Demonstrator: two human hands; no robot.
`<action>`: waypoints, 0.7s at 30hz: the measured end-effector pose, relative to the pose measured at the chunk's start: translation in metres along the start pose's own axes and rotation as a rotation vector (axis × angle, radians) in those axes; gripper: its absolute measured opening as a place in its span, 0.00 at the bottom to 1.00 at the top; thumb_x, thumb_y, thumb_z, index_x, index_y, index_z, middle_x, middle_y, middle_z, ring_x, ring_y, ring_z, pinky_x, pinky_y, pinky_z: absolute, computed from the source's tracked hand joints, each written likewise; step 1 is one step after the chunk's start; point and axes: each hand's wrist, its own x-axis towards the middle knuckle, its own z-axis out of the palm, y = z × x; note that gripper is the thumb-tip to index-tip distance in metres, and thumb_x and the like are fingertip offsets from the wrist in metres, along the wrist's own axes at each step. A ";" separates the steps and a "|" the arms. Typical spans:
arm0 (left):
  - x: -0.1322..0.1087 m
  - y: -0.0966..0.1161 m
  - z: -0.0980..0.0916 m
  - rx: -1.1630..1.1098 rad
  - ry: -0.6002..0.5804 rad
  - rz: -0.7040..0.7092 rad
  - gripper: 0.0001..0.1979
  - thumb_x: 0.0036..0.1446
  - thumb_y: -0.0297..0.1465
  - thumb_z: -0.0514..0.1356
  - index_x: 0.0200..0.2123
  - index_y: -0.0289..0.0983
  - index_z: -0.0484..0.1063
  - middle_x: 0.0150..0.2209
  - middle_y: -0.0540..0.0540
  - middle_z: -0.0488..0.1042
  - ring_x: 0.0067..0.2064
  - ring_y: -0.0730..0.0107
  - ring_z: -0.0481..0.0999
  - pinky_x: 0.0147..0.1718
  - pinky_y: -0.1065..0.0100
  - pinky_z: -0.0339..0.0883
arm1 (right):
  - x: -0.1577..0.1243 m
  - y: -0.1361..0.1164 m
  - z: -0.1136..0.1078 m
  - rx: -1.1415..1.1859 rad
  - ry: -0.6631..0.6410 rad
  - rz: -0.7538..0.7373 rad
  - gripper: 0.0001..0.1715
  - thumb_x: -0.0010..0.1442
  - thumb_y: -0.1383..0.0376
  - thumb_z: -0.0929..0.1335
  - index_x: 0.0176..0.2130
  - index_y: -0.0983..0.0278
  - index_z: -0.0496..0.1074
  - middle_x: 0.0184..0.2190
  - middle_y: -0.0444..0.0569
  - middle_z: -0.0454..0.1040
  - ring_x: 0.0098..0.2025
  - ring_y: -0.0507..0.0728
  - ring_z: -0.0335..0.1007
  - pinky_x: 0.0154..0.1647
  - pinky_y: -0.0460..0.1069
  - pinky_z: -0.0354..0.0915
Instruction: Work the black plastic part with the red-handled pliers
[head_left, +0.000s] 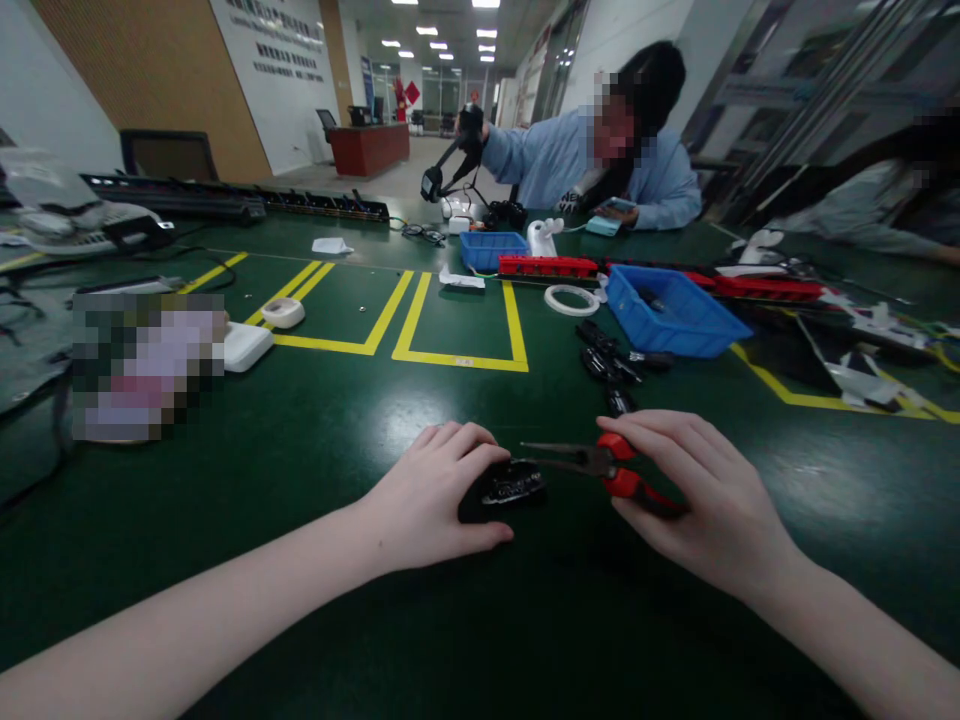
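Black part (512, 487) clamped under left hand (433, 497) fingers; right hand (694, 500) fingers gripping red pliers (600, 462).

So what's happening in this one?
A person works at a green table. The left hand holds a small black part down on the surface. The right hand grips red-handled pliers, nose pointing left over the part; whether they touch is unclear. A blue bin sits beyond, and a person in a blue top sits across.
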 end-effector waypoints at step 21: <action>0.018 -0.023 0.006 -0.135 -0.081 0.017 0.10 0.61 0.37 0.62 0.45 0.41 0.72 0.47 0.46 0.76 0.50 0.57 0.73 0.49 0.54 0.68 | -0.023 0.015 0.010 0.099 -0.225 0.077 0.24 0.61 0.64 0.70 0.56 0.59 0.68 0.48 0.54 0.77 0.46 0.64 0.75 0.41 0.57 0.71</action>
